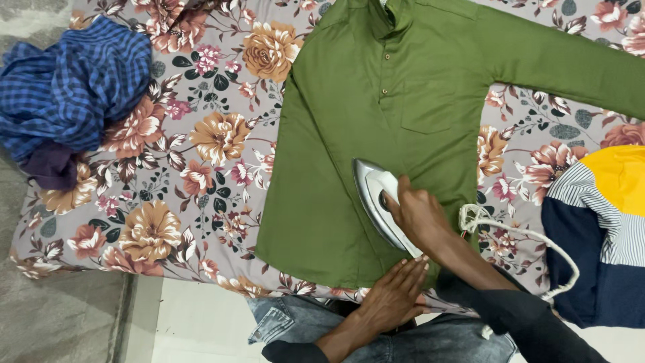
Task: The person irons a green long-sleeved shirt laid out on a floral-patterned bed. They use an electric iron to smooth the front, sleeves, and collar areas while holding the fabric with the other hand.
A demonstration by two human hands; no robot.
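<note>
— What's in the frame?

— A green shirt (376, 134) lies spread flat, front up, on a flower-print bedsheet (201, 175). The sleeve seen on the right is stretched out sideways, so the cloth is smooth for pressing.

— And the hands?

— The right hand (420, 215) is closed around the handle of a white and silver iron (373, 198), which rests sole-down on the lower front of the shirt, tip pointing toward the collar. The left hand (396, 292) grasps nothing; it lies open, fingers together, flat on the hem near the bed's edge, probably to keep the fabric taut under the iron.

— The cord?

— A white braided cord (531, 235) loops from the back of the iron off to the right, clear of the shirt's body.

— Anything else?

— A crumpled blue checked cloth (74, 87) sits at the far left of the sheet. A folded garment (598, 222) in yellow, stripes and navy lies at the right, both well apart from the iron.
</note>
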